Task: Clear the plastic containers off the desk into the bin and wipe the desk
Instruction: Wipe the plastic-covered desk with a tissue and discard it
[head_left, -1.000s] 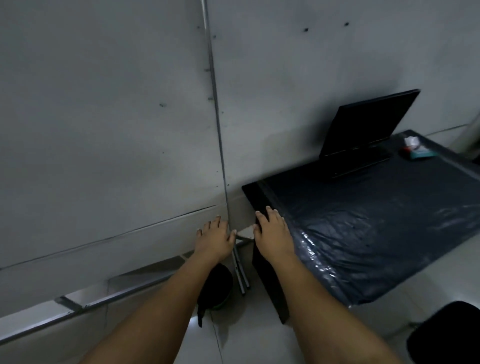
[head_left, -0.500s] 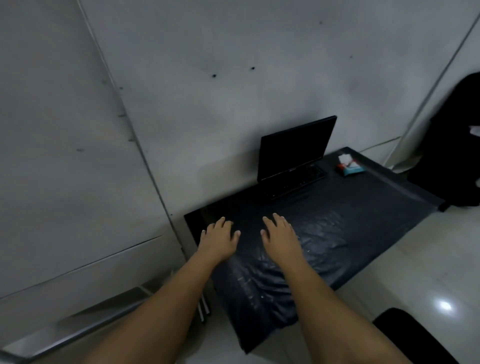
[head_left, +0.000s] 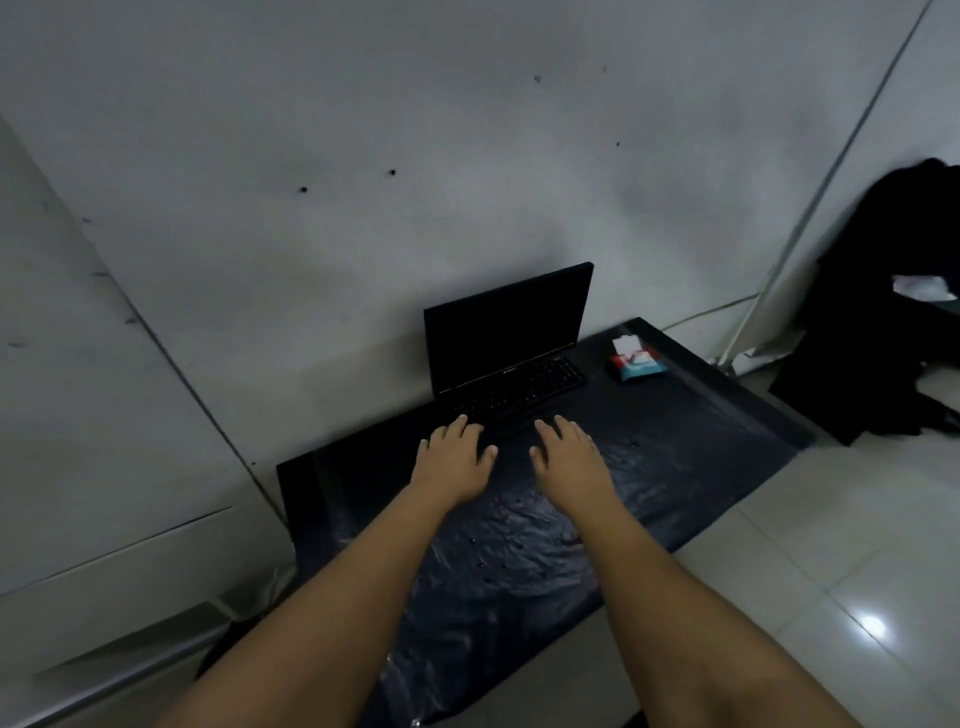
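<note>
The desk (head_left: 717, 441) is low and dark, covered with a crinkled black plastic sheet, and stands against a grey wall. My left hand (head_left: 454, 457) is stretched out palm down over the desk's middle, fingers apart, holding nothing. My right hand (head_left: 569, 457) is beside it in the same pose, also holding nothing. Both fingertips are close to the front edge of an open black laptop (head_left: 506, 343). A red and teal pack of wipes (head_left: 636, 361) lies at the desk's far right. No plastic container and no bin is in view.
A dark garment or bag (head_left: 883, 312) hangs by the wall at the right, beyond the desk. Pale glossy floor tiles (head_left: 831, 571) lie to the right and front of the desk. A grey ledge (head_left: 104, 597) runs along the wall at the left.
The view has swung right from the desk's left corner to its middle. Both hands have moved along with it, from the corner to just in front of the laptop, still spread and holding nothing.
</note>
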